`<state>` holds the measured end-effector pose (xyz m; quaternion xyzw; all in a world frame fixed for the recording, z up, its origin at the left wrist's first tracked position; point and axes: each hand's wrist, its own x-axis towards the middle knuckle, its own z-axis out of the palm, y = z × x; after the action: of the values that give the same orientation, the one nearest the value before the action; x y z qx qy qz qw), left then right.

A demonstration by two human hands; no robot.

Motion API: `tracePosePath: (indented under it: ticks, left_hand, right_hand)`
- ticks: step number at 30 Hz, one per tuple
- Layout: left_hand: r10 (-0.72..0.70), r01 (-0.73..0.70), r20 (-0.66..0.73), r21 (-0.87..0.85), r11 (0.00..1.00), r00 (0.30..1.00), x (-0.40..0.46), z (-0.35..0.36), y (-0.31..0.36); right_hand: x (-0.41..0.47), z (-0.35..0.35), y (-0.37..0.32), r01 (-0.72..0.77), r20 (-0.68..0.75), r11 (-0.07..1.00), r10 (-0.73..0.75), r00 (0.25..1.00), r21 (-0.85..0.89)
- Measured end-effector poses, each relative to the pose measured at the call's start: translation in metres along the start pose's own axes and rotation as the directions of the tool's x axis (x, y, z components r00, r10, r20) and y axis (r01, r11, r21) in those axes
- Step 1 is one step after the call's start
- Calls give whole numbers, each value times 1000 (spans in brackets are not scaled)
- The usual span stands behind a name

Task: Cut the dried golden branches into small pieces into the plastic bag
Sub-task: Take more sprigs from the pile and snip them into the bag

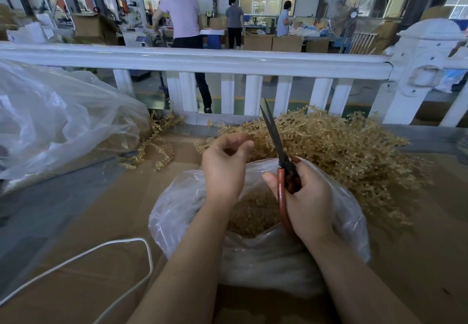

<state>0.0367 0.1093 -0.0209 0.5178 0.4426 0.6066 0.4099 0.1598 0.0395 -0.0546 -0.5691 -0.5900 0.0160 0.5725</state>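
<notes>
A clear plastic bag (349, 212) stands open on the cardboard-covered table, holding small golden pieces (253, 214). Behind it lies a big heap of dried golden branches (342, 149). My right hand (309, 197) grips red-handled scissors (281, 156) over the bag, their dark blades nearly together and pointing up and away. My left hand (224, 166) hovers over the bag's left side with fingers loosely curled; I see nothing in it. A few loose branches (154, 151) lie to the left.
A large crumpled clear bag (58, 121) fills the left side of the table. A white cord (106, 250) loops near the front left. A white fence rail (202, 60) runs behind the table. Three people stand among cartons beyond it.
</notes>
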Motion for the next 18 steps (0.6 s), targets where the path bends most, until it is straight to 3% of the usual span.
tracePosePath:
  ticks: [5, 13, 15, 18]
  left_hand:
    - [-54, -4, 226, 250, 968, 973, 6, 11, 3]
    - [-103, -22, 194, 551, 834, 975, 13, 32, 21]
    - [-81, -16, 161, 527, 849, 984, 15, 31, 22]
    - [-49, 29, 78, 247, 969, 996, 16, 28, 26]
  right_hand:
    - [0, 0, 1, -33, 4, 999, 33, 999, -7]
    - [0, 1, 2, -65, 4, 998, 65, 998, 15]
    - [0, 1, 2, -68, 8, 998, 68, 998, 5]
    - [0, 1, 0, -64, 0, 998, 64, 998, 7]
